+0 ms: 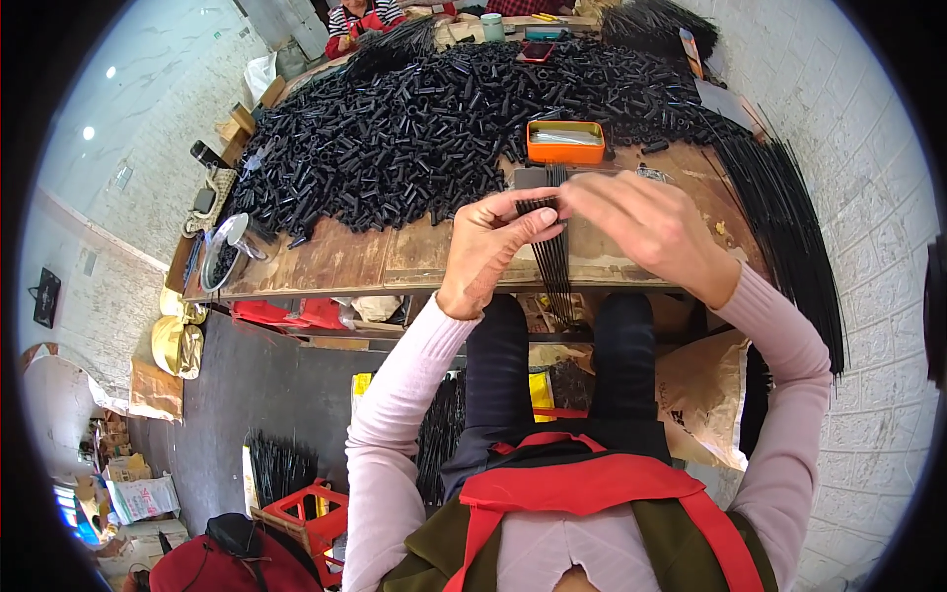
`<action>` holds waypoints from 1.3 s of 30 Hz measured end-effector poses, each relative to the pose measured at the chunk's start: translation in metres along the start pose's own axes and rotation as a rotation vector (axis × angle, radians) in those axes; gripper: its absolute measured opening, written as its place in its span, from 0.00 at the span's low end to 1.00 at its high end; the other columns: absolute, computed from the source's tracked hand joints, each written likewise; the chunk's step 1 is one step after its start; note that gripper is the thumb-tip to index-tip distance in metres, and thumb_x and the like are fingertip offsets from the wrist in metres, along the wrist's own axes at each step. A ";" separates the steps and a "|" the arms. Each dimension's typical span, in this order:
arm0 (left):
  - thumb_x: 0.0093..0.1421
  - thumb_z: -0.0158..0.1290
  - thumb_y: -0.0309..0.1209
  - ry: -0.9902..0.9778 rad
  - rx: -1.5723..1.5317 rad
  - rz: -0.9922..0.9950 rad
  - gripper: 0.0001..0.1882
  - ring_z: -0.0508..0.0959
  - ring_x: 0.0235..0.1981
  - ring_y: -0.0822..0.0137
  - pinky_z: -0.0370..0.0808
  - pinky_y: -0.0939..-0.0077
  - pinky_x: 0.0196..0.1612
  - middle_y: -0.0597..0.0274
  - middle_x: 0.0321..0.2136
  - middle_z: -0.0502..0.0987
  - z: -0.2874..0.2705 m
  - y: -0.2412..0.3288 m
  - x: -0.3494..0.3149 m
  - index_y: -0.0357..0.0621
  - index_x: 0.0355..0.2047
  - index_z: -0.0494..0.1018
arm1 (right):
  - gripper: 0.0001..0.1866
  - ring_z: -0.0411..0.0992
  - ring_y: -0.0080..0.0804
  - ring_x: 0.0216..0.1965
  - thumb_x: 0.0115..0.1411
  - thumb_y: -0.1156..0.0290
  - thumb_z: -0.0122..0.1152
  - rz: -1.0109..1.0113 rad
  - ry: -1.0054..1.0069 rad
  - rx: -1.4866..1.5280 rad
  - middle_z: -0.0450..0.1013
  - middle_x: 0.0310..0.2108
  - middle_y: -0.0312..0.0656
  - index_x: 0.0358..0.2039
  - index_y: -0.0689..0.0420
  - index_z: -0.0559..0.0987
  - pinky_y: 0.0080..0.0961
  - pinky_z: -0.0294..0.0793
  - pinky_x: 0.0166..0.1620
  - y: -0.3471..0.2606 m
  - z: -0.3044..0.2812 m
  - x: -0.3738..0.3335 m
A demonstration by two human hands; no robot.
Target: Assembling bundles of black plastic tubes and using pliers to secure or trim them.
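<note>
My left hand (493,242) is closed round a bundle of thin black rods (554,271), its thumb across them near the top. The rods hang down over the table's front edge towards my knees. My right hand (646,225) is just to the right, its fingers reaching to the upper part of the bundle. Motion smears those fingers, so whether they grip anything is unclear. Behind the hands, an orange box (564,154) holds thin pale pieces. A large heap of short black tubes (395,128) covers much of the wooden table (335,259).
Long black rods (789,222) hang over the table's right side by a white wall. A clear plastic container (222,259) lies near the left front corner. A red phone (536,52) lies at the back, where another person (360,25) sits. Below left stands a red crate (321,513).
</note>
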State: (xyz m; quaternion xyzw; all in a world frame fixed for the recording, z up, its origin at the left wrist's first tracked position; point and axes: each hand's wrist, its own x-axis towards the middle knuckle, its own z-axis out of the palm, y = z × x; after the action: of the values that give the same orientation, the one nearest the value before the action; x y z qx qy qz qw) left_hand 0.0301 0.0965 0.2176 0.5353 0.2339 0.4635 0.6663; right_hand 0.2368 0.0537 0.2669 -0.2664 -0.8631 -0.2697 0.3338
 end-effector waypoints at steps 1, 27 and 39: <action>0.61 0.56 0.20 0.006 -0.008 0.005 0.13 0.81 0.43 0.63 0.81 0.71 0.50 0.50 0.40 0.80 -0.001 0.001 0.000 0.31 0.47 0.76 | 0.19 0.74 0.37 0.32 0.45 0.78 0.62 -0.003 0.000 -0.001 0.74 0.36 0.45 0.41 0.65 0.78 0.29 0.76 0.34 0.001 -0.003 -0.005; 0.63 0.55 0.26 -0.192 -0.106 -0.057 0.22 0.76 0.53 0.54 0.74 0.62 0.58 0.44 0.49 0.76 -0.019 0.002 0.000 0.31 0.56 0.68 | 0.15 0.72 0.38 0.31 0.47 0.80 0.65 0.137 -0.048 0.217 0.73 0.32 0.43 0.39 0.63 0.80 0.30 0.71 0.32 0.016 -0.009 -0.008; 0.63 0.54 0.25 -0.192 -0.071 -0.053 0.22 0.76 0.53 0.55 0.74 0.63 0.58 0.43 0.49 0.76 -0.015 0.004 0.002 0.30 0.56 0.67 | 0.17 0.71 0.39 0.31 0.46 0.82 0.63 0.159 -0.084 0.194 0.72 0.32 0.43 0.39 0.63 0.80 0.31 0.71 0.32 0.020 -0.006 -0.018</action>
State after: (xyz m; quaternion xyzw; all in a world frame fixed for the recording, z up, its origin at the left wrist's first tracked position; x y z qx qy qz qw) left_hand 0.0176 0.1053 0.2166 0.5468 0.1664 0.4000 0.7164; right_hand 0.2632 0.0594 0.2637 -0.3116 -0.8745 -0.1463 0.3418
